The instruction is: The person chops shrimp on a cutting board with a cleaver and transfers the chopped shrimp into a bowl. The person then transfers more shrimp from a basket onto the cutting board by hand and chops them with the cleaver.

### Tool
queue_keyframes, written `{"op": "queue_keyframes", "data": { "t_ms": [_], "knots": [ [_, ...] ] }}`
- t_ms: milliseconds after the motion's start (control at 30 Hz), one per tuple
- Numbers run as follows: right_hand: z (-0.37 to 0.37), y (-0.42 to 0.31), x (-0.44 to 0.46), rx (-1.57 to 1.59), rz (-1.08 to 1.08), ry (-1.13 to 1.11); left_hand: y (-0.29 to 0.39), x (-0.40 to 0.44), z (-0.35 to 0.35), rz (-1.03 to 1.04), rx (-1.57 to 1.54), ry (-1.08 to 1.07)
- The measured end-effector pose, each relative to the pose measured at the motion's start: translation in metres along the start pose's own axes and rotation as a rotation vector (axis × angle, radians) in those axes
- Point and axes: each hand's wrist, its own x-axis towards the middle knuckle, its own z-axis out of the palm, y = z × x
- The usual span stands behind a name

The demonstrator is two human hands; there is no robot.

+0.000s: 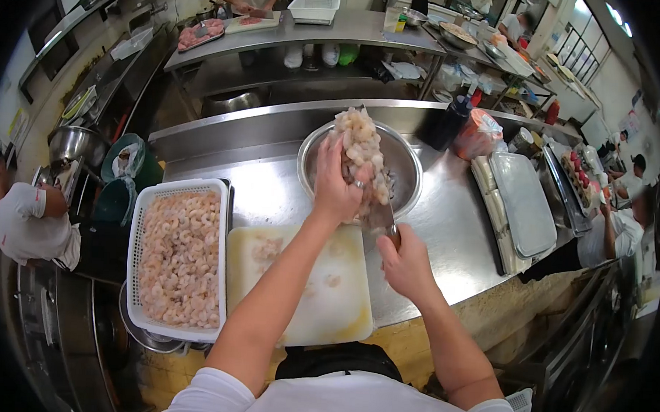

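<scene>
A heap of peeled shrimp [359,145] rests along the blade of a broad knife over a steel bowl [415,173]. My left hand [336,180], a ring on one finger, presses against the heap from the left, its fingers curved around the shrimp. My right hand [408,261] is closed around the handle of the knife [380,221]. Most of the blade is hidden beneath the shrimp. Below my forearms lies a white cutting board [333,302] with a few shrimp pieces on it. To the left, a white plastic basket [132,271] is full of peeled shrimp.
A dark bottle [449,123] and an orange-and-white tub [478,135] stand right of the bowl. Farther right is a lidded container [521,203]. A raised steel edge [238,125] runs along the back. Co-workers are at the left, right and far table [337,37].
</scene>
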Motion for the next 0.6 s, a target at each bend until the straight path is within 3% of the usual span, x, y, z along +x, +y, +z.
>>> {"op": "queue_keyframes", "data": {
  "t_ms": [67,167,367,467,500,600],
  "knots": [
    [0.017,0.024,0.033,-0.274,-0.171,0.159,-0.023,0.005,0.018,-0.095,-0.023,-0.046],
    [0.027,0.054,0.073,-0.478,-0.070,0.094,-0.062,-0.012,0.027,-0.309,0.365,-0.270],
    [0.010,0.026,0.075,-0.478,-0.076,0.224,-0.065,-0.023,-0.006,-0.225,0.181,0.014],
    [0.006,0.040,0.082,-0.560,-0.051,0.138,-0.061,-0.037,-0.040,-0.190,0.117,0.223],
    [0.006,0.047,0.079,-0.569,-0.065,0.156,-0.077,-0.054,-0.059,-0.158,0.180,0.260],
    [0.005,0.060,0.064,-0.564,-0.103,0.211,-0.104,-0.109,-0.119,-0.409,0.519,0.172]
  ]
}}
